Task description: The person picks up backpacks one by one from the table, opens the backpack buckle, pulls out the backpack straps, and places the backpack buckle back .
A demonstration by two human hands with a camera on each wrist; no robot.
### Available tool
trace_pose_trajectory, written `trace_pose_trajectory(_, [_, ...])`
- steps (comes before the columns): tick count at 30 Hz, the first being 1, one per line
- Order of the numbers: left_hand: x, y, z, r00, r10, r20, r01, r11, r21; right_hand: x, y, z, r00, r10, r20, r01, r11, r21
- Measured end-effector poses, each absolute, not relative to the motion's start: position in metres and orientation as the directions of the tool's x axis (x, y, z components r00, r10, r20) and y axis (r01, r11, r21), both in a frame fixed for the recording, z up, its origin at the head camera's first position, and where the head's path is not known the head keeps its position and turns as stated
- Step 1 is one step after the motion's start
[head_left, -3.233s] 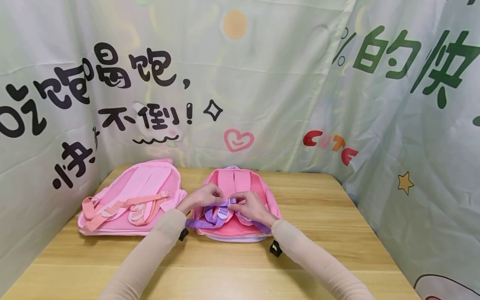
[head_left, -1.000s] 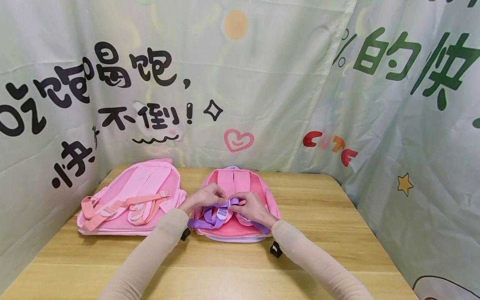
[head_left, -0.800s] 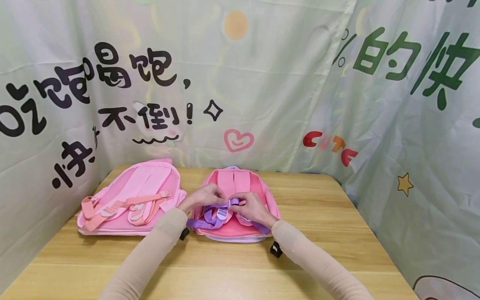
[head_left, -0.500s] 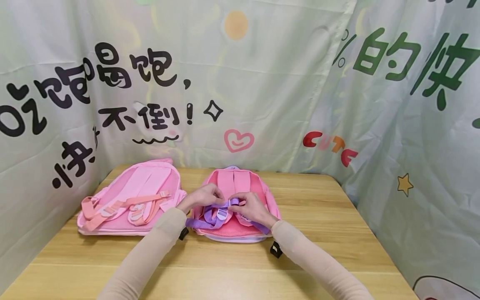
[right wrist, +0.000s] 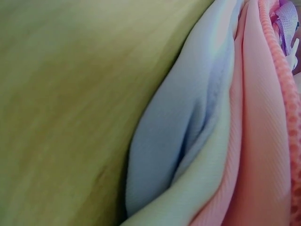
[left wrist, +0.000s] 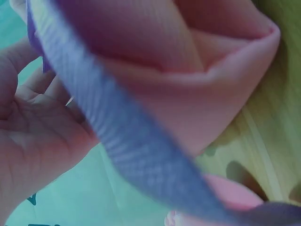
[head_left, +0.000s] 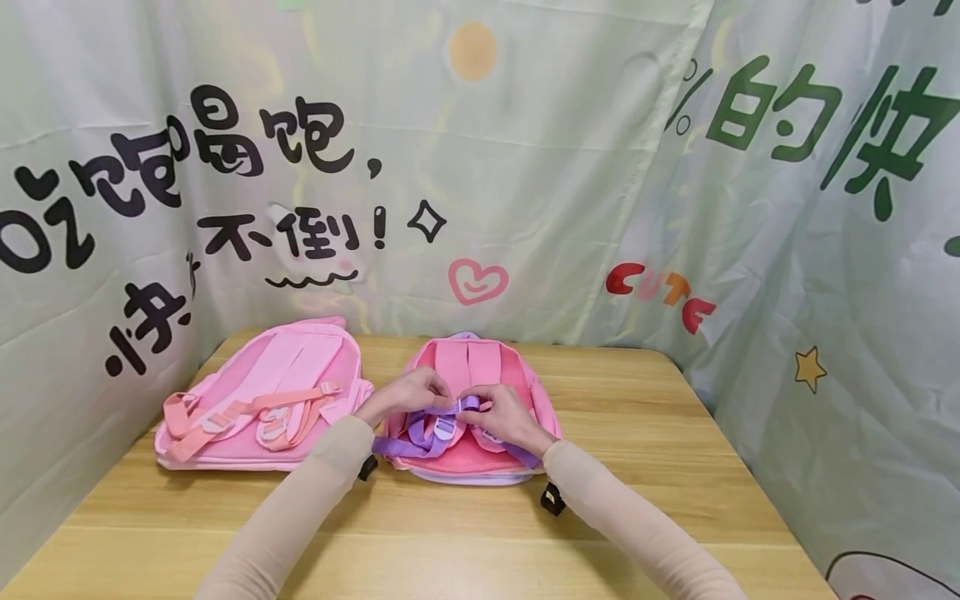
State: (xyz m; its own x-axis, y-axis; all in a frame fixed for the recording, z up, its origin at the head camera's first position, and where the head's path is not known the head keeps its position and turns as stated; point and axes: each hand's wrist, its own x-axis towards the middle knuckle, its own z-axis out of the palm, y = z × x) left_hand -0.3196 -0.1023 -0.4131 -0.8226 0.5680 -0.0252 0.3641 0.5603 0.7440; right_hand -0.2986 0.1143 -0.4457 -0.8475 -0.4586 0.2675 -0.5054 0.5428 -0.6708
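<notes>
A pink backpack (head_left: 487, 354) with a lilac edge lies back-side up on the table, its purple webbing straps and pale plastic buckles lying across the lower half. Over its middle, my left hand (head_left: 415, 392) pinches the purple strap (head_left: 441, 409) between thumb and fingers. From the right, my right hand (head_left: 506, 410) pinches a short loop of the same strap beside a small pale buckle (head_left: 460, 406). In the left wrist view the strap (left wrist: 127, 122) runs blurred past the palm (left wrist: 42, 122). The right wrist view shows the backpack's side (right wrist: 261, 117); that hand is hidden there.
Left of it lies a lighter pink backpack (head_left: 277, 358) with coral straps (head_left: 288, 398). Both rest on a wooden table (head_left: 637, 433). Printed curtains (head_left: 540, 167) enclose the back and sides. A black clip-like piece (head_left: 552, 498) shows under the right wrist.
Compared with the oldest frame, slightly more of the purple strap loop shows between the buckle and my right fingers. Both hands otherwise stay almost in place, and neither backpack moves noticeably.
</notes>
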Motion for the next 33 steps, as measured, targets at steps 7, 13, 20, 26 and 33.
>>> trace_pose_trajectory(7, [-0.3200, -0.1053, -0.4141, -0.833, 0.552, -0.029, 0.345, 0.562, 0.752, -0.2980, 0.1140, -0.4456, -0.849, -0.453, 0.272, -0.505, 0.542, -0.672])
trace_pose_trajectory(13, [-0.3187, -0.1019, -0.4137, -0.821, 0.572, -0.003, 0.379, 0.548, 0.745, -0.2982, 0.1134, -0.4465, -0.844, -0.457, 0.280, -0.511, 0.529, -0.677])
trace_pose_trajectory(20, [-0.3180, -0.1006, -0.4145, -0.818, 0.575, -0.006, 0.372, 0.538, 0.756, -0.2989, 0.1135, -0.4460, -0.846, -0.458, 0.274, -0.508, 0.533, -0.677])
trace_pose_trajectory(26, [-0.3188, -0.1044, -0.4160, -0.825, 0.565, -0.019, 0.363, 0.555, 0.749, -0.2989, 0.1133, -0.4451, -0.844, -0.468, 0.262, -0.507, 0.538, -0.674])
trace_pose_trajectory(33, [-0.3193, -0.1026, -0.4167, -0.833, 0.553, -0.018, 0.352, 0.553, 0.755, -0.2976, 0.1134, -0.4444, -0.843, -0.468, 0.266, -0.508, 0.528, -0.680])
